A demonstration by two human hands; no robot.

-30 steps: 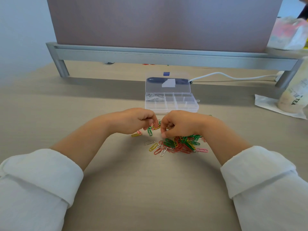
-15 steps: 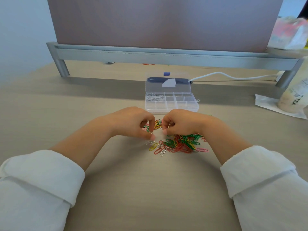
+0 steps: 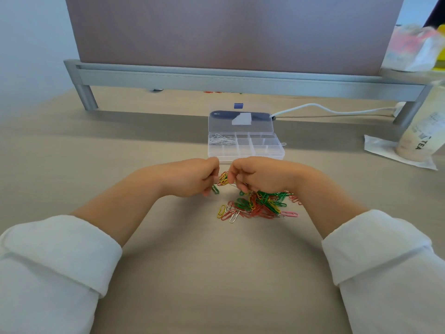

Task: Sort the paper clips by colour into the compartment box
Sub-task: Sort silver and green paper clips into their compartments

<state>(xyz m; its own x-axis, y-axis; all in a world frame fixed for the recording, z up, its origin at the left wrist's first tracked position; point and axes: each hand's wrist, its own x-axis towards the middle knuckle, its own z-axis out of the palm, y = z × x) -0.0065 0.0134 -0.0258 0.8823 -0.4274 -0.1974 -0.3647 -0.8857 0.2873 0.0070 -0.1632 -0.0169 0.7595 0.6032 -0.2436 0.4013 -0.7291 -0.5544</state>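
White clips in compartment box, coloured pile unsorted; left hand and right hand pinch a yellow tangle.

This looks like an office workplace. A wide desk with a pale wood-pattern top carries a long grey metal stand, and a big flat brown panel stands on it. A white cable runs under the stand. Coloured paper clips lie in a heap on the desk. At the right, a drink cup marked "TEA" stands on a napkin.
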